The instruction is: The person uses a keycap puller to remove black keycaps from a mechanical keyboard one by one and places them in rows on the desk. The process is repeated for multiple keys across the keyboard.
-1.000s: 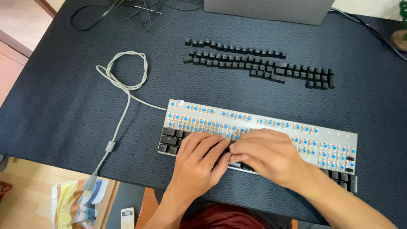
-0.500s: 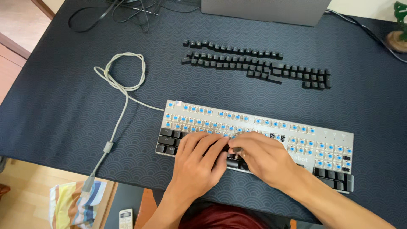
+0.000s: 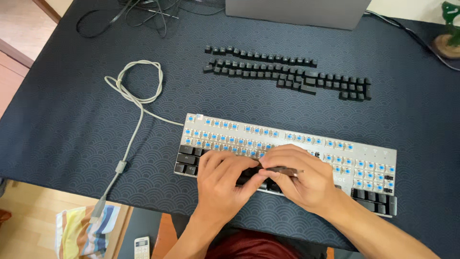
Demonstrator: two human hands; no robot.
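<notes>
A silver keyboard [image 3: 287,139] with bare blue switches lies near the front of the dark desk mat [image 3: 72,124]. A few black keycaps remain on its bottom-left and bottom-right corners. My left hand [image 3: 221,182] rests on the lower middle rows, fingertips pressing a black keycap. My right hand [image 3: 299,177] is beside it, pinching a thin dark tool [image 3: 282,169] that lies level over the keys. Both hands meet over the same spot; what lies under them is hidden. Rows of removed black keycaps [image 3: 287,72] lie farther back on the mat.
The keyboard's grey cable [image 3: 136,91] coils to the left and runs off the front edge. Black cables [image 3: 139,12] and a grey box [image 3: 297,12] sit at the back. A small plant [image 3: 448,29] stands at back right. A striped cloth [image 3: 81,230] lies on the floor below.
My right hand has shifted a little left toward my left hand, now with the thin tool visible between its fingers. The keyboard and loose keycaps have stayed put.
</notes>
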